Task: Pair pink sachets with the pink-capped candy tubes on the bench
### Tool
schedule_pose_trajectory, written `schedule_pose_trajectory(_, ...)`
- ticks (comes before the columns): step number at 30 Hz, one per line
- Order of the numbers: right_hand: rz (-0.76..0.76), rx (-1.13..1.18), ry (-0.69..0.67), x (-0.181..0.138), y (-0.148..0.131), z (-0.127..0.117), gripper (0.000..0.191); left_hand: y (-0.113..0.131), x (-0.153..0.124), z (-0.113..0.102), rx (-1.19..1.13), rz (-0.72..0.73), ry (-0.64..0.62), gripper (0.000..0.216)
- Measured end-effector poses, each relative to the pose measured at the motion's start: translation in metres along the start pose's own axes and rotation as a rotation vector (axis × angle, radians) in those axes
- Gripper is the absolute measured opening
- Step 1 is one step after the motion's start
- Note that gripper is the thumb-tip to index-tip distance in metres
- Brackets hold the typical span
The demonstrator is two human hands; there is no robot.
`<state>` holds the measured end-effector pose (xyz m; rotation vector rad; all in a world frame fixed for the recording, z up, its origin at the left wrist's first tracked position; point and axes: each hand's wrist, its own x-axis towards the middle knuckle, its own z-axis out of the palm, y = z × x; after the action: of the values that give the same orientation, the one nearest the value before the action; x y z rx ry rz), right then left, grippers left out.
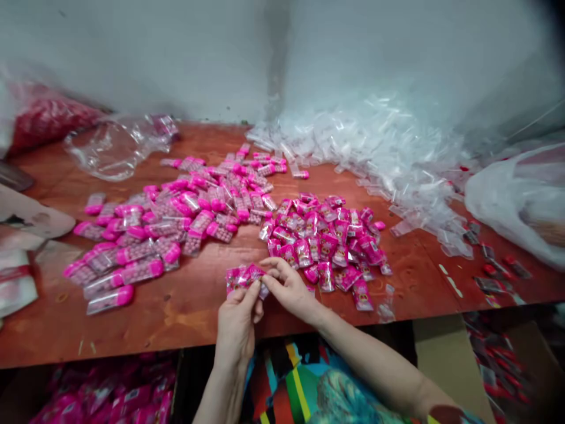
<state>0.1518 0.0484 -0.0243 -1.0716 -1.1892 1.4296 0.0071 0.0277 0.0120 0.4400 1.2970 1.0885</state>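
Between my left hand (242,309) and my right hand (286,287) is a small shiny pink candy packet (242,277), held over the front part of the table. The fingers of both hands pinch it near its right end, thumbs close together. Just beyond my right hand lies a heap of similar pink packets (326,235). To the left spreads a pile of clear tubes with pink caps (176,206), filled with small pale pink balls. How the packet's edge sits under my fingertips is partly hidden.
Empty clear plastic sleeves (371,147) are heaped along the wall at the back right. A white plastic bag (521,200) stands on the right, near scattered red-capped pieces (489,271). Below the table edge are boxes, one with pink packets (110,394). A clear bag (115,147) lies back left.
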Motion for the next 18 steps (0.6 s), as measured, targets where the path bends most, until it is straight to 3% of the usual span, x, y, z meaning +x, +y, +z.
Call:
schedule_pose_trajectory(5, -0.222, -0.306, 0.019, 0.015, -0.007, -0.005, 0.027, 0.016, 0.014, 0.006, -0.051, 0.003, 0.015, 0.048)
schedule_pose_trajectory(9, -0.387, -0.625, -0.046, 0.025, -0.013, -0.011, 0.03, 0.02, 0.017, 0.0, -0.046, 0.013, -0.003, 0.054)
schedule_pose_trajectory(13, -0.275, -0.804, -0.199, 0.059, -0.024, -0.023, 0.028, 0.02, 0.021, -0.01, -0.025, 0.089, 0.1, 0.072)
schedule_pose_trajectory(18, -0.009, -1.216, 0.049, 0.134, -0.054, -0.034, 0.03, -0.002, 0.034, -0.023, -0.013, 0.145, 0.176, 0.067)
